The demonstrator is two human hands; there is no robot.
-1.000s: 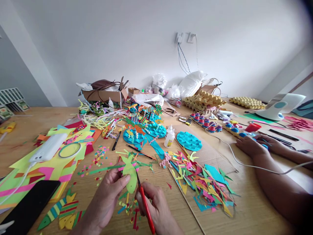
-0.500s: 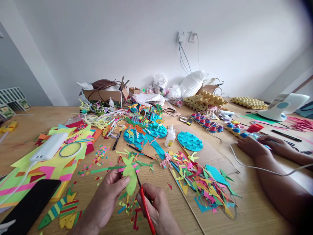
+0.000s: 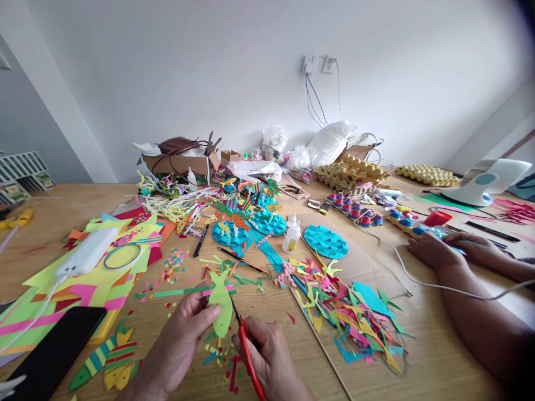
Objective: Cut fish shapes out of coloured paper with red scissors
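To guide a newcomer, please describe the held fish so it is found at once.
On the table, at the near middle, find the left hand. It pinches the fish, beside the scissors. Unlike the striped fish at lower left, its body is unstriped light green.

The left hand pinches, thumb uppermost, lower left of centre; the right hand curls at bottom centre.

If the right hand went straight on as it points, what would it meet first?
The red-handled scissors in the right hand would probably meet the green paper fish in the left hand first; depth is unclear.
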